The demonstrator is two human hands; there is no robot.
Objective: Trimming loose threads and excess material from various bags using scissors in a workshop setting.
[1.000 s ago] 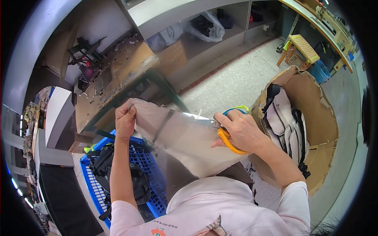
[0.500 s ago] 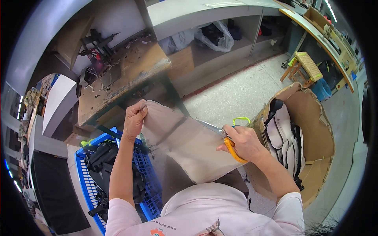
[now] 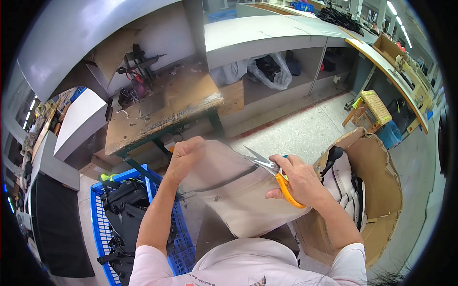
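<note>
Fabric (image 3: 243, 202) spans from left hand (image 3: 183, 159) to scissors (image 3: 286, 190).

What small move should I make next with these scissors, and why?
Perhaps ease the open scissors squarely onto the edge of the pale cloth. Your right hand holds them at that edge while your left hand grips the cloth's left end; whether cloth sits between the blades is unclear.

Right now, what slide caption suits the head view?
Left hand grips pale fabric; right hand holds scissors near its edge.
</note>
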